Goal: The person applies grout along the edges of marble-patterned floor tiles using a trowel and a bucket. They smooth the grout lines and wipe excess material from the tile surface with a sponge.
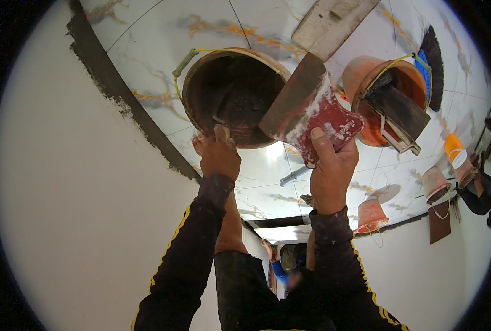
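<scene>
My right hand [335, 171] grips a wide scraper [333, 118] by its red, white-smeared handle, thumb on top. The scraper's grey blade [296, 98] points up and left, over the right edge of a large round bucket [281, 83]. Inside this bucket is dark, wet-looking mortar [242, 102]. My left hand [221, 157] is at the bucket's near rim, fingers curled over it. A yellow cord handle with a green grip [186, 62] lies along the bucket's far side.
An orange bucket [361, 71] holding a dark trowel-like tool [397, 110] stands to the right, beside a black-bristled brush [434, 69]. A long board [333, 25] lies beyond. A dark mortar strip [99, 63] edges the white wall [80, 193]. Several smaller buckets and other people are farther off.
</scene>
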Demonstrator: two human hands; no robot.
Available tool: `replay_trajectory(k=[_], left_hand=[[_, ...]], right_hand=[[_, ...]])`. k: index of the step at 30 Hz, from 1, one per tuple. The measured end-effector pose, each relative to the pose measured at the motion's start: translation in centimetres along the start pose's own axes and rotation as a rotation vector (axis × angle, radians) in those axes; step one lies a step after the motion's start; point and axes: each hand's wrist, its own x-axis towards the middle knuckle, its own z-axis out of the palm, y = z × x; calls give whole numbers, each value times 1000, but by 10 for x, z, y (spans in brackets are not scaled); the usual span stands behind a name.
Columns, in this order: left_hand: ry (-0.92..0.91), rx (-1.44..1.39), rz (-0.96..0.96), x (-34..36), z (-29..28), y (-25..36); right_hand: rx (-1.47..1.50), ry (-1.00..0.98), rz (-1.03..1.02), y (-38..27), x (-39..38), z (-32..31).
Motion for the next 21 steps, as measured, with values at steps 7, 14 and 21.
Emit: replay_trajectory(k=[7,14,21], left_hand=[[-189,-997,-313,-24,-38,3],[-213,-1134,-377,-69,-81,15],[-43,-768,-50,-114,-77,-7]], right_hand=[[-259,-38,-34,15,1,2],[-668,-198,-199,28,-6,14],[-390,-210,16,29,-8,29]])
